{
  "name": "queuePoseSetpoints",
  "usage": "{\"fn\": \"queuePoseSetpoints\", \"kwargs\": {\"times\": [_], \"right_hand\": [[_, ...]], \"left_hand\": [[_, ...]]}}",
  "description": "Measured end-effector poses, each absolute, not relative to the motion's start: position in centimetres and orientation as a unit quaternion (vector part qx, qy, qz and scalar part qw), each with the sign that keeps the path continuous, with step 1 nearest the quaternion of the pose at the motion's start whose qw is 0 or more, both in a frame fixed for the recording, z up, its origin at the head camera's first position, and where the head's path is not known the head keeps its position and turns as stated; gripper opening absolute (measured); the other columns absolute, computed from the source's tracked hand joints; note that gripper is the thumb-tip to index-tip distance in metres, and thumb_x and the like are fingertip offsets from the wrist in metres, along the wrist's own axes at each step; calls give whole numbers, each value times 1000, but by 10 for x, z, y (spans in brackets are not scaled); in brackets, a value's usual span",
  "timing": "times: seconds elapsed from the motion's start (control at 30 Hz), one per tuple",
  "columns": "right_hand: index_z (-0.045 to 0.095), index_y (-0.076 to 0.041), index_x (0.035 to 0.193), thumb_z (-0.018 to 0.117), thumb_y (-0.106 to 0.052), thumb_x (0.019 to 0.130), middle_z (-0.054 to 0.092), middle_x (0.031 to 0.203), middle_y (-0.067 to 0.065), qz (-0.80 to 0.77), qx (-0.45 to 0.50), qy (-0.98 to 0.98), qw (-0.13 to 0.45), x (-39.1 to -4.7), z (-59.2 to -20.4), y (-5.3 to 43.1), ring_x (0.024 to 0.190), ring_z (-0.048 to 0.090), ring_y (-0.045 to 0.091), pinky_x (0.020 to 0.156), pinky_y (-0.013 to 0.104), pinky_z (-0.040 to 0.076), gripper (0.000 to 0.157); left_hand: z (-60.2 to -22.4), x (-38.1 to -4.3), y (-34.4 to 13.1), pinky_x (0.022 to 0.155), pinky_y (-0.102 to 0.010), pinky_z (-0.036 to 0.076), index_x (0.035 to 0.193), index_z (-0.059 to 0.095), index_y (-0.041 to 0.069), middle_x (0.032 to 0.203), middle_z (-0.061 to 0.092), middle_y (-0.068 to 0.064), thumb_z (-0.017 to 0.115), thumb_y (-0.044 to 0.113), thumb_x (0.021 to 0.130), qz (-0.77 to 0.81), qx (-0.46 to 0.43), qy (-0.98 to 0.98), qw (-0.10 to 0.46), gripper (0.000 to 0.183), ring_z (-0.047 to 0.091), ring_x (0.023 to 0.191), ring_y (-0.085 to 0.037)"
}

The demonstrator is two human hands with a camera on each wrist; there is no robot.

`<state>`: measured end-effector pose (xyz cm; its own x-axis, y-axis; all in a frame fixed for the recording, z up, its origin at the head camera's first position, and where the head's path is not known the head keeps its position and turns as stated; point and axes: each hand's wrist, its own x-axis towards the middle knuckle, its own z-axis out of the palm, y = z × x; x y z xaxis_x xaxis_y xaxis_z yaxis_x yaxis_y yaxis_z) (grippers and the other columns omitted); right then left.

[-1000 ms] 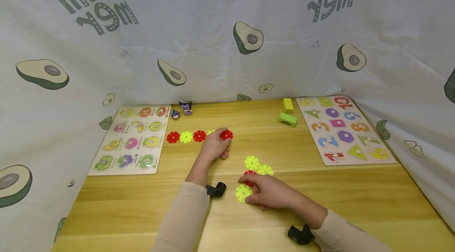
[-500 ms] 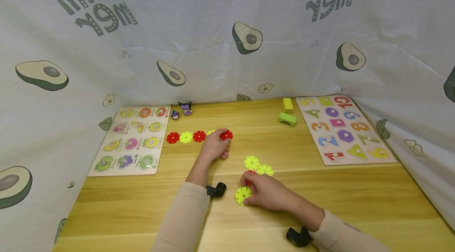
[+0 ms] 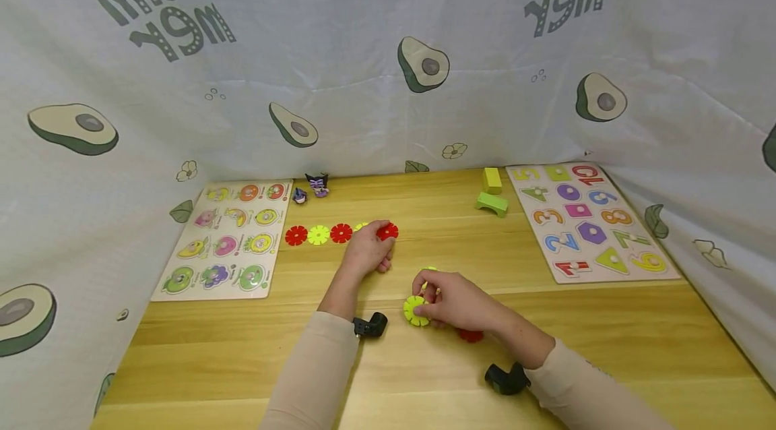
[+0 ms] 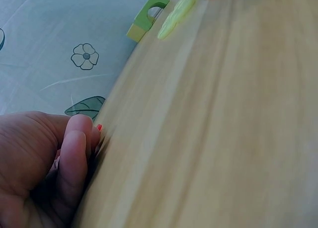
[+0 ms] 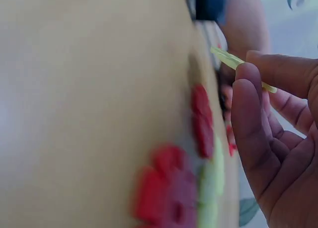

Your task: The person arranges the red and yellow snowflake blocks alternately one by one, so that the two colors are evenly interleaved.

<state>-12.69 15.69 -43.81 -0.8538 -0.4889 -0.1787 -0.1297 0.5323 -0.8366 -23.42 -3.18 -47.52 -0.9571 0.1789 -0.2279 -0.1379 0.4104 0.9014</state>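
Note:
My right hand point(image 3: 459, 300) pinches a yellow snowflake disc point(image 3: 415, 311) between thumb and fingers. Held up off the table, this disc appears edge-on as a thin yellow strip point(image 5: 226, 58) in the right wrist view. The left hand point(image 3: 366, 248) has its curled fingers on a red snowflake disc point(image 3: 389, 231) at the right end of a row. Only a red sliver point(image 4: 99, 127) shows past its fingertips in the left wrist view. Leftward, the row runs through a partly covered yellow disc point(image 3: 360, 225), a red disc point(image 3: 341, 233), a yellow disc point(image 3: 318, 235) and another red disc point(image 3: 296, 235).
Beneath the right hand, a red disc point(image 3: 470, 335) and a yellow disc point(image 3: 430, 269) peek out. A fruit puzzle board point(image 3: 271, 282) lies left, a number board point(image 3: 661, 268) right. Green point(image 3: 492, 203) and yellow blocks point(image 3: 492, 180) and small figurines point(image 3: 318, 185) stand near the curtain.
My right hand has lifted the yellow disc and moved slightly up and away from me, uncovering a red disc below the wrist. The left hand has stayed at the row's end.

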Motion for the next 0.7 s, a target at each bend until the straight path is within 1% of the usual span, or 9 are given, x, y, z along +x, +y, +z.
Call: {"fn": "queuePoseSetpoints", "kwargs": {"times": [0.1,0.23,0.37,0.53,0.7], "right_hand": [[56,-18,97,71,-18,82,54,75,7,-454,-147,859,183,-145,-432,158,54,61,19,48,33,53,21],[55,-13,101,69,-14,84,54,76,11,-464,-89,867,159,-175,-429,158,58,62,23,52,35,54,22],[52,-11,105,67,-15,86,56,77,12,-449,-35,882,143,-206,-433,158,60,63,23,54,33,55,25],[51,-10,105,65,-18,87,61,70,10,-398,-10,905,152,-238,-440,156,57,62,19,53,29,53,24],[50,-10,105,67,-19,86,62,64,8,-368,-14,914,170,-258,-441,152,53,60,17,50,27,52,27]], "left_hand": [[-475,-234,-32,45,-34,53,135,47,18,60,60,-11,57,18,92,543,12,827,146,44,59,43,-20],[-474,-234,-32,45,-34,53,135,46,17,60,60,-11,57,18,92,542,12,828,146,45,59,43,-20],[-473,-235,-32,45,-34,53,135,47,17,60,60,-11,58,18,91,541,9,828,147,45,59,43,-20],[-474,-235,-32,45,-34,53,135,46,17,60,60,-11,58,18,91,542,9,827,150,45,59,43,-21],[-475,-236,-32,45,-35,53,135,46,17,61,60,-12,58,18,91,546,14,824,152,45,59,44,-21]]}}
